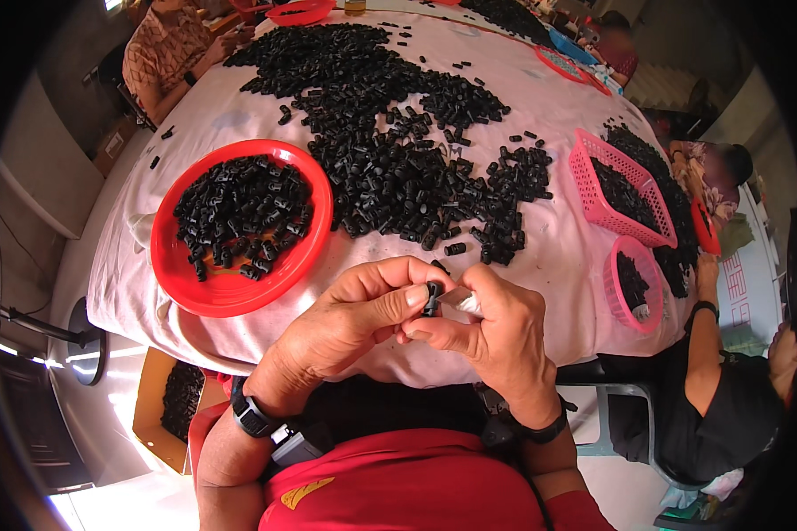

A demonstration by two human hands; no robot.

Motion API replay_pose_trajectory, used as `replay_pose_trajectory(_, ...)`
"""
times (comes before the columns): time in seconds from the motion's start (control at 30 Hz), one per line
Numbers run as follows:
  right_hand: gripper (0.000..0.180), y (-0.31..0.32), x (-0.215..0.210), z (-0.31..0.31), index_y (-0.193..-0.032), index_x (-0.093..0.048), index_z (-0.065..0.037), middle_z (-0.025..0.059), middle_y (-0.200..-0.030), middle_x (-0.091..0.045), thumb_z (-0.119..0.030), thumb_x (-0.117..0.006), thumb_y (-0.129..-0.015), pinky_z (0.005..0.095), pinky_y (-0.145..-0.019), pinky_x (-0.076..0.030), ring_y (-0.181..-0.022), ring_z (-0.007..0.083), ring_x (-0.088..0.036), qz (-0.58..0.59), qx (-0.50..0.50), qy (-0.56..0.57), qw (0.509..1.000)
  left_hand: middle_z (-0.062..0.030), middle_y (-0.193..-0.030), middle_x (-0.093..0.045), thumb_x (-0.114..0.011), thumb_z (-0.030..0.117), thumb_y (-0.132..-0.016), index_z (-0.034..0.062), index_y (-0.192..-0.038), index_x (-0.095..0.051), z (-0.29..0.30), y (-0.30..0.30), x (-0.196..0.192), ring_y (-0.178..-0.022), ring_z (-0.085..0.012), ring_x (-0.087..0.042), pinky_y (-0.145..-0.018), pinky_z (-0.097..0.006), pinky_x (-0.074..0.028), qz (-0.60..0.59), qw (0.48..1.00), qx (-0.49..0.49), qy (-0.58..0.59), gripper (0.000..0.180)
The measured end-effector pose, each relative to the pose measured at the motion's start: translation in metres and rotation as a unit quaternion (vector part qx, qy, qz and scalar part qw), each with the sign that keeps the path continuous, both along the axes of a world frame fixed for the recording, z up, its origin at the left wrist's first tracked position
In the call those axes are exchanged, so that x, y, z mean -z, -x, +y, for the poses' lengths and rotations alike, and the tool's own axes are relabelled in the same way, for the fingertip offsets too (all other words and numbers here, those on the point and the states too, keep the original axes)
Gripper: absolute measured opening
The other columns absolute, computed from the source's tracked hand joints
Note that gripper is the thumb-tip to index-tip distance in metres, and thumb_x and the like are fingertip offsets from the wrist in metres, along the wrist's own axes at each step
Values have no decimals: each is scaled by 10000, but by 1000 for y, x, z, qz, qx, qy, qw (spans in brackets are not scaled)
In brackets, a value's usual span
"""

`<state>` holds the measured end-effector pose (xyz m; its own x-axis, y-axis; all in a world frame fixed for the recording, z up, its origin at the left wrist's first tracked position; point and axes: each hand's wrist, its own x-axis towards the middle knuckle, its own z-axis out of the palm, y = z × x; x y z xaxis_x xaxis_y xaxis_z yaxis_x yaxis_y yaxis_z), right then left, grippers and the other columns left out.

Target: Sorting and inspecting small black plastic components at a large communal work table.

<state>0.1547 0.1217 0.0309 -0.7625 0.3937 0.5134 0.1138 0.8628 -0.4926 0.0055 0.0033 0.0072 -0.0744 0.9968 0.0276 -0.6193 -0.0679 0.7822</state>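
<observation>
My left hand (350,319) pinches a small black plastic part (432,297) between thumb and fingers, close to my chest at the table's near edge. My right hand (496,332) is closed around a small metal blade tool (460,301) with its tip against the same part. Both hands touch each other. A big heap of the same black parts (390,150) lies on the white cloth beyond my hands. To the left, a red round tray (190,283) holds several more.
A pink rectangular basket (584,190) and a small pink round basket (613,296) with black parts stand at the right. A person in black sits at the right, another sits at the far left. A cardboard box (150,416) of parts is on the floor.
</observation>
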Motion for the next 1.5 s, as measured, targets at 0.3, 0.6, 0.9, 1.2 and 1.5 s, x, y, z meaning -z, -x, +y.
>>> replay_pose_trajectory(0.3, 569, 0, 3, 2, -741, -538, -67, 65, -579, -578, -584, -774, -697, 339, -444, -459, -497, 228, -604, 6, 13, -39, 999, -15, -1101, -654, -569, 193, -995, 20, -1201, -612, 0, 0, -1, -800, -38, -511, -695, -197, -421, 2, 1000, 3, -5, 273)
replay_pose_trajectory(0.6, 537, 2, 4, 2, -760, -572, -73, 55, -589, -591, -577, -755, -723, 330, -450, -468, -504, 211, -614, 24, 5, -43, 999, -35, -1108, -655, -590, 203, -983, 11, -1194, -611, 1, 0, -2, -820, -53, -524, -708, -203, -424, -6, 1000, -2, 0, 287)
replay_pose_trajectory(0.9, 554, 2, 2, 2, -712, -522, -77, 54, -589, -586, -580, -756, -718, 329, -444, -462, -502, 207, -609, -4, 19, -59, 998, -21, -1062, -655, -593, 209, -981, 15, -1183, -618, 1, 0, -4, -810, -56, -525, -706, -205, -422, -6, 1000, -1, 7, 281)
replay_pose_trajectory(1.2, 568, 3, 5, 4, -686, -511, -76, 50, -568, -572, -588, -755, -706, 328, -435, -454, -489, 208, -597, 13, 7, -58, 998, 10, -970, -638, -588, 220, -985, 20, -1175, -620, 2, -2, -2, -785, -52, -516, -682, -203, -409, 1, 1000, -6, 9, 278)
replay_pose_trajectory(1.5, 564, 3, 9, 6, -678, -518, -79, 49, -541, -560, -589, -758, -705, 330, -427, -449, -470, 208, -589, 16, 4, -54, 998, 34, -928, -616, -566, 217, -997, 36, -1182, -619, 2, -2, -1, -767, -38, -498, -670, -195, -398, 12, 1000, -5, 21, 264)
